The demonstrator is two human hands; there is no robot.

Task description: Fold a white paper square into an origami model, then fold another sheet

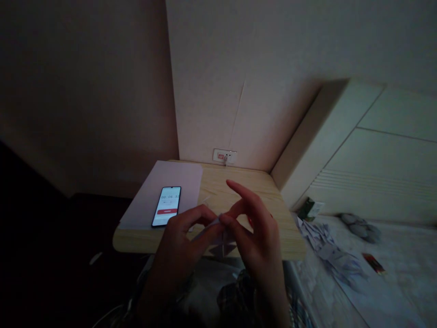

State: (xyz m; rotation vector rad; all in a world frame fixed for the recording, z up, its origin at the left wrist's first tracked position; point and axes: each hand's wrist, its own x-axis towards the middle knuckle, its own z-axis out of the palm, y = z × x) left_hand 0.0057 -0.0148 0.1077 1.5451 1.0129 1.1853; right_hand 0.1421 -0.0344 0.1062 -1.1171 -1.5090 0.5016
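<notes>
In dim light both hands meet over the front edge of a small wooden bedside table (246, 182). My left hand (180, 246) and my right hand (256, 232) pinch a small folded piece of pale paper (218, 228) between thumbs and fingers. The right index finger sticks up and away from the paper. Part of the fold hangs below the fingers near the table edge.
A lit phone (167, 206) showing a timer lies on a pale sheet (177, 182) on the table's left half. A wall socket (224, 156) sits behind. On the bed to the right lies a pile of folded paper pieces (327, 250), a small dark packet (373, 263) and a grey object (358, 226).
</notes>
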